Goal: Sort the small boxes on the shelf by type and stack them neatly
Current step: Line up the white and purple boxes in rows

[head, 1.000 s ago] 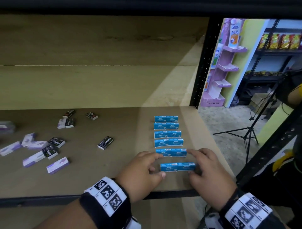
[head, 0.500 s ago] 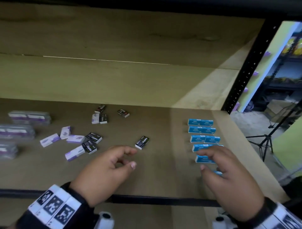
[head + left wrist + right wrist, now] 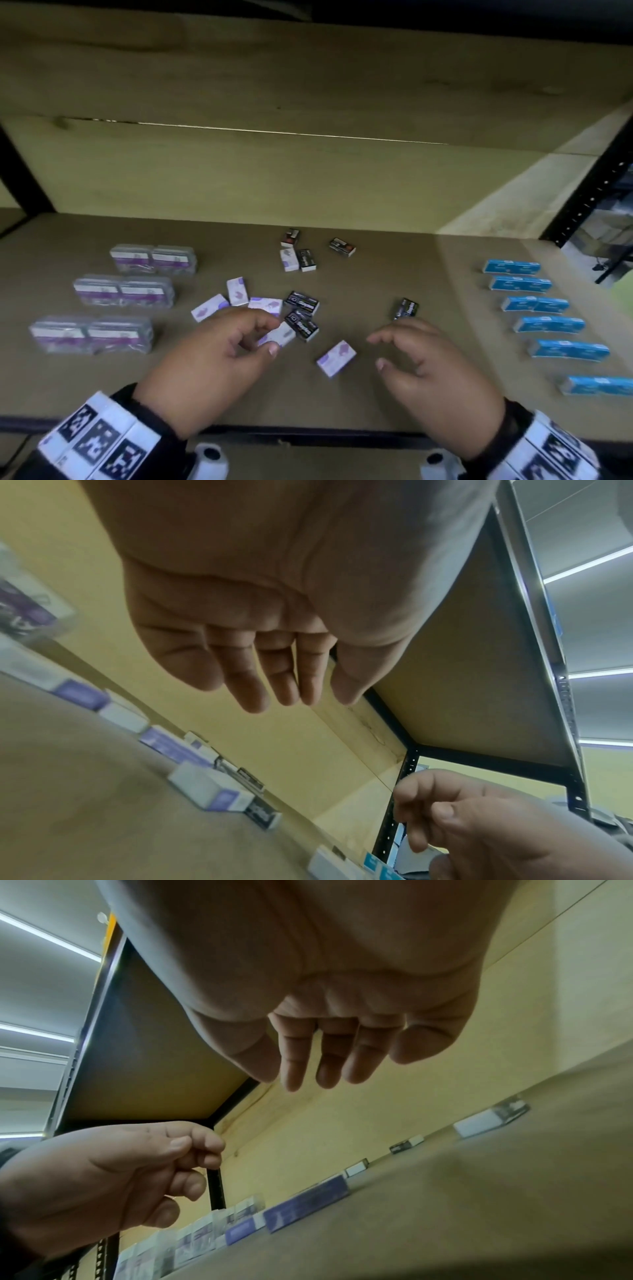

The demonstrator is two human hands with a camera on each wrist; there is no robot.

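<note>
Head view: shelf board carrying three sorts of small boxes. Blue boxes laid in a column of six along the right side, each apart from the next. Loose purple-and-white boxes and black boxes mixed in a scatter at centre; one purple-and-white box lying alone between the two hands, one black box alone just beyond the right fingertips. Three clear-wrapped purple packs in a staggered column at left. Left hand over the near edge of the scatter, fingers loosely curled, thumb and forefinger apart, nothing gripped; contact with the box under its fingertips not determinable here. Right hand likewise loosely curled, holding nothing, well short of the blue column. Left wrist view, not given by the head view: left palm bare from beneath, fingers nearly straight and clear of the board, nearest purple-and-white box lying apart below. Right wrist view: right palm bare too, fingers relaxed and clear above the board; wrapped packs seen edge-on, blurred.
</note>
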